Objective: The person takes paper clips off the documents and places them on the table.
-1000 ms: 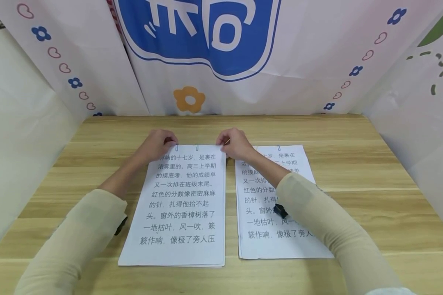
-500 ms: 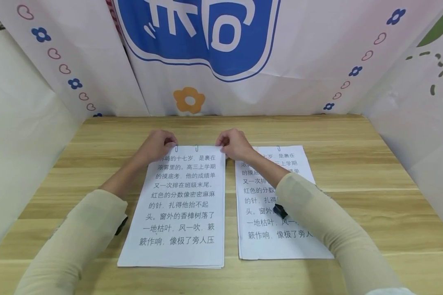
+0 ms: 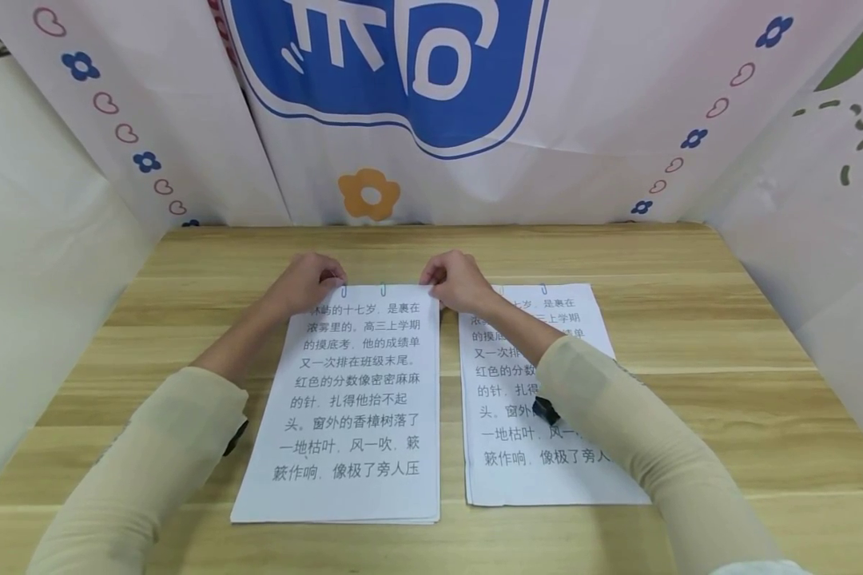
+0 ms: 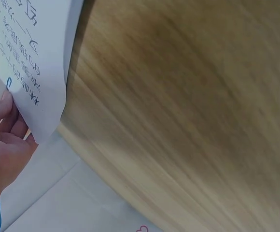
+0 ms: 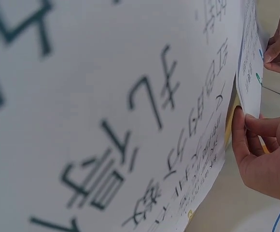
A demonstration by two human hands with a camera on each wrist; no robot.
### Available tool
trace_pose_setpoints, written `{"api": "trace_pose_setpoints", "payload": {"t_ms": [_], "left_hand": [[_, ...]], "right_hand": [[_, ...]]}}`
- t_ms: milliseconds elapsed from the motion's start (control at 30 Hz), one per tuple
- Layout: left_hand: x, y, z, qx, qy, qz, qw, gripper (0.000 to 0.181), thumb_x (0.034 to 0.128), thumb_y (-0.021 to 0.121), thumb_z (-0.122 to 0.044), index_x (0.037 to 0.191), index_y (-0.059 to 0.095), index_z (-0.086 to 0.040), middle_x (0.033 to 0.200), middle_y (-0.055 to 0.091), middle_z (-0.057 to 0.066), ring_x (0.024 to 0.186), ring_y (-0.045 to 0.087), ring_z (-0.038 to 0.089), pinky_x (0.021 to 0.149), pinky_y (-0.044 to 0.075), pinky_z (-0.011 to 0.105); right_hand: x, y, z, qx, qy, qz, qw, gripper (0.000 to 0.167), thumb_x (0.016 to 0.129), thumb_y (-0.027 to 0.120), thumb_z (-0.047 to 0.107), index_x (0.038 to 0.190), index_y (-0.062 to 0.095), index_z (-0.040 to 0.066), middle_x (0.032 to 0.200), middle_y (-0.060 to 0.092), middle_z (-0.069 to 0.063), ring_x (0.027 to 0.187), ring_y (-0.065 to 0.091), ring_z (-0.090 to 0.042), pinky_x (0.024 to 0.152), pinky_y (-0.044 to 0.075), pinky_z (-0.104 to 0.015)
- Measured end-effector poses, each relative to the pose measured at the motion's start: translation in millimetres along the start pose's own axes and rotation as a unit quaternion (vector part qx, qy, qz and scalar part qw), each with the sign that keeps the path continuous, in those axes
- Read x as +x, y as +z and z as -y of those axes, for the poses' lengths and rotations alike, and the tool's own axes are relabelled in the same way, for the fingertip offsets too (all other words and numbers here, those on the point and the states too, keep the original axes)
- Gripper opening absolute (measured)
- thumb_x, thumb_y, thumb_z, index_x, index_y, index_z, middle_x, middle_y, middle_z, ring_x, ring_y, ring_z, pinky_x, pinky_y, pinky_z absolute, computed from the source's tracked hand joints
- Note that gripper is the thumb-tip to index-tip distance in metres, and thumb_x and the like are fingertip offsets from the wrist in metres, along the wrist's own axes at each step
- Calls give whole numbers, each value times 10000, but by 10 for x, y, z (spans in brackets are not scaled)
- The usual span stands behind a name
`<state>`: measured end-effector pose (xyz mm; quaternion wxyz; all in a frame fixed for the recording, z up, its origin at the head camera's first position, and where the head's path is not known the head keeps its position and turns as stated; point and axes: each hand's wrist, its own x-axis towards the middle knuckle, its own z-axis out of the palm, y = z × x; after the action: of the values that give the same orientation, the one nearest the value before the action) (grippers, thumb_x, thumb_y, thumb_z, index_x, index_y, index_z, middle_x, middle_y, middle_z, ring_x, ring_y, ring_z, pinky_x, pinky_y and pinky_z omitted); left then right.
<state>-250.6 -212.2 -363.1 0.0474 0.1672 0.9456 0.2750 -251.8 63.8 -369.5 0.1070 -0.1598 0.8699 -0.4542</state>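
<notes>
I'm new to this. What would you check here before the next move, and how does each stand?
Left grip on the left stack: ok, pinching its top edge near the blue clip.
Right grip at that stack's top right corner: ok, pinching.
Green clip on the top edge: ok, in place.
Left stack's bottom edges flush: not ok, slightly staggered.
Right sleeve clear of the right stack: cannot tell, it passes over it.

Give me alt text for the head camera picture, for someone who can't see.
A person's left hand and right hand pinch the top corners of a clipped stack of printed pages. A second clipped stack lies to its right on a wooden table, partly hidden by the right sleeve; behind is a white backdrop with a blue emblem and orange flower.
</notes>
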Motion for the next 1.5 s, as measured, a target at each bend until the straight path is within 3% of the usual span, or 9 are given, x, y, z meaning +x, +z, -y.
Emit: {"api": "trace_pose_setpoints", "payload": {"t_ms": [767,1233,1500], "left_hand": [[11,21,-30,-111,-76,134,9998,163,1041,541,28,1039,692,89,992,690,236,903,639,331,842,537,424],[-1,44,-40,-155,-199,77,9997,179,1047,526,20,1038,687,96,980,686,235,904,642,337,851,547,432],[10,65,-25,-130,-278,33,9995,189,1057,506,17,1053,681,87,999,677,240,917,645,341,836,539,419]], "right_hand": [[-3,-2,0,40,-54,-11,10000,174,899,630,-149,1023,718,-64,920,674,-149,696,600,-170,601,587,-252],[7,2,2,2,13,-32,10000,180,892,632,-152,1008,725,-50,930,682,-146,769,634,-208,657,623,-317],[7,0,-1,-4,3,-51,10000,179,894,633,-153,1005,726,-48,938,677,-147,792,630,-213,636,611,-285]]}}
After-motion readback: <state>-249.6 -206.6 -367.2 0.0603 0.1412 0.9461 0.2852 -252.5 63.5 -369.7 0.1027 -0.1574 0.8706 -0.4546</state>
